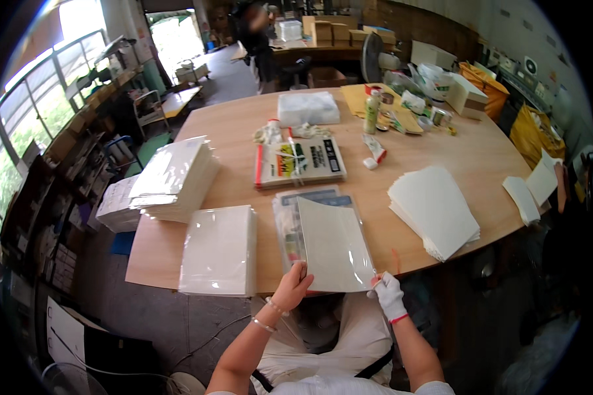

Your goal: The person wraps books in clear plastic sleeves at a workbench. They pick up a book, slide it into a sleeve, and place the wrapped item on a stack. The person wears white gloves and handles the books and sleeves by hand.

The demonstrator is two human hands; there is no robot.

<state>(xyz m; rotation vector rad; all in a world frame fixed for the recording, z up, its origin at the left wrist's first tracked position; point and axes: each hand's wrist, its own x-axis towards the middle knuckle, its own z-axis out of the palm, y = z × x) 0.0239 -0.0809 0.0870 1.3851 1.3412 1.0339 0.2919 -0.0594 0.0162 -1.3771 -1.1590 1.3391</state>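
A white sheet in a glossy clear plastic sleeve (336, 243) is held tilted at the table's front edge. My bare left hand (292, 287), two bracelets at its wrist, is closed on the sleeve's lower left corner. At the lower right corner, my right hand (390, 296) pinches the edge, wearing a white glove with a red cuff and bare fingertips. Beneath the sleeve lies a clear plastic packet (286, 227), partly covered. Left of it stands a neat stack of glossy wrapped white sheets (217, 250). To the right, bare white sheets (435, 210) lie in a fanned pile.
A taller wrapped stack (175, 174) stands at the table's left edge. Farther back are a strapped printed bundle (300, 161), work gloves (268, 133), a white packet (308, 107), a spray can (372, 110) and a white tub (433, 82). A person (257, 46) stands beyond the table.
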